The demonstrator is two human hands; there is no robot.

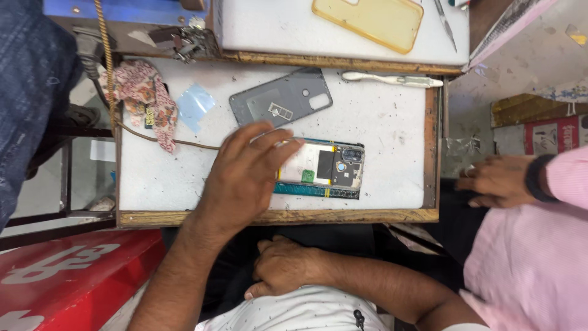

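Head view: an opened phone (324, 171) is seen lying flat on a white tray (392, 122) edged in wood, near the tray's front edge and about midway along it; its back has been taken off, so that the circuit board, a dark camera block and a pale inner plate are shown. The left hand (245, 175) is laid over the phone's left end, palm down, with the fingers (278, 138) spread wide and flat; nothing is gripped by it, and the part of the phone beneath it is hidden. The right hand (283, 266) is held below the tray's front edge, against a white shirt, curled loosely into a fist; whether anything is held inside it cannot be told.

A grey back cover (282, 98) is placed behind the phone, towards the tray's rear edge, tilted, and apart from the phone. A white toothbrush (392, 79) is laid along the rear edge towards the right corner. A patterned cloth (144, 101) is draped over the rear left corner; a small bluish film (195, 105) is set just beside it.

On a raised white shelf beyond the rear edge, a yellow case (370, 21) and tweezers (445, 24) are seen. Another person's hand (499, 181), from a pink sleeve, is rested just off the tray's right edge.
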